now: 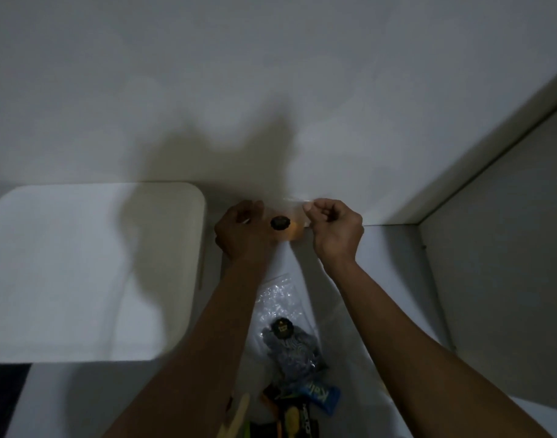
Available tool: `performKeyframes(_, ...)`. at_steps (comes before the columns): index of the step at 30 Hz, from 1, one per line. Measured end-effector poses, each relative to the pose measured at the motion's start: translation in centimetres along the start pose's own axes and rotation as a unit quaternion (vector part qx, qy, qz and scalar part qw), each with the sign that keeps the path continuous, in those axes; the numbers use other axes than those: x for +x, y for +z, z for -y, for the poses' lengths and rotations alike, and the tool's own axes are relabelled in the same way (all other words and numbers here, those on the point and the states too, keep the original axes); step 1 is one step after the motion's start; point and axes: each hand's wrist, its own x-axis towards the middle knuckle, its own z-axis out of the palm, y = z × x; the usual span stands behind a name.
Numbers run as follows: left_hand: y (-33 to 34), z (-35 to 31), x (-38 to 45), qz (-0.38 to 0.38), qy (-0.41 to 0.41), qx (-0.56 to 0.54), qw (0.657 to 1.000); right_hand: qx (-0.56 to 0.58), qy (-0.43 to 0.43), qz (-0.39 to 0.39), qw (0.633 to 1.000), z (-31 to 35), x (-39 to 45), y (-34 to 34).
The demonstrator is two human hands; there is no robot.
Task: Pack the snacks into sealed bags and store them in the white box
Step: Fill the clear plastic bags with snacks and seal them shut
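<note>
Near the middle of the frame, both hands are holding a clear bag (297, 213) up in front of the white wall (271, 74). The left hand (239, 229) is curling its grip round the bag's left side, where an orange snack with a dark round label (285, 228) is sitting inside. The right hand (335, 230) is pinching the bag's top edge between thumb and fingertip. At left, the white box (90, 270) is lying beside the left forearm. Below, between the forearms, loose clear bags (275, 300), a grey snack packet (291, 346) and a blue packet (323, 396) are resting on the tabletop (343, 327). The dim light is blurring the lowest packets.
</note>
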Motion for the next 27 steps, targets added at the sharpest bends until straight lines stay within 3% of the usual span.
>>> performKeyframes(8,-1.2,0.3,-1.4,0.025,-0.025,0.012,0.999,0.003,0.026,-0.009,1.0,-0.2,-1.6,-2.0)
performKeyframes(11,-2.9,1.5,-3.2,0.02,-0.022,0.053,0.998,-0.043,0.03,-0.012,0.999,-1.1,-3.9,-3.1)
performKeyframes(19,-9.0,10.4,-8.8,0.061,-0.031,0.261,0.963,-0.23,0.008,0.148,0.962,-6.4,-11.4,-4.5)
performKeyframes(23,-10.1,11.2,-9.3,0.09,-0.059,0.319,0.942,-0.3,0.02,0.179,0.937,-7.3,-12.5,-4.6)
performKeyframes(27,-10.2,11.0,-9.4,0.101,-0.071,0.308,0.943,-0.295,0.032,0.174,0.939,-7.3,-12.7,-4.7)
